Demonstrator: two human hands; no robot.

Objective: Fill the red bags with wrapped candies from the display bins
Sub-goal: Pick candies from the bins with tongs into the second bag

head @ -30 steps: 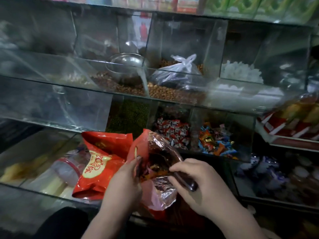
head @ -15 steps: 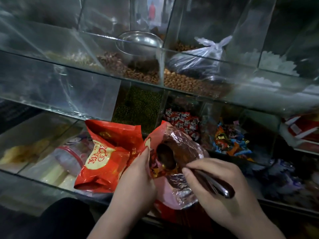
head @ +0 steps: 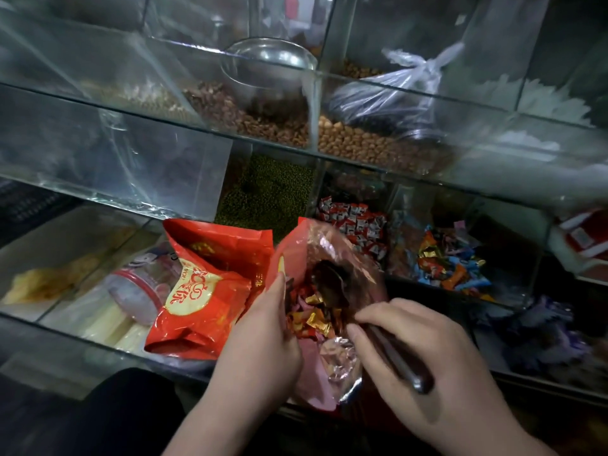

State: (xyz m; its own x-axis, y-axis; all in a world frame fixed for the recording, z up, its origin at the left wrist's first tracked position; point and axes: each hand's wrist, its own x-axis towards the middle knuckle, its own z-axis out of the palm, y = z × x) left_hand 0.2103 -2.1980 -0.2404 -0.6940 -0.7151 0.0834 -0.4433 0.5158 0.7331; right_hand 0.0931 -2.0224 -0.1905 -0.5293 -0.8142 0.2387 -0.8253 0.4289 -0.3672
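Scoop (head: 330, 284) bowl now sits deeper in the open red bag (head: 329, 245), over wrapped candies (head: 312, 319) inside. Left hand (head: 260, 340) fingers grip the bag's rim; right hand (head: 424, 363) fingers pinch the handle. Step: emptying a scoopful; next, likely refilling from the candy bin (head: 513, 232).

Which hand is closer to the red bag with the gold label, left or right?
Left. The left hand grips the open bag right beside the labelled red bag; the right hand holds a spoon on the open bag's far side.
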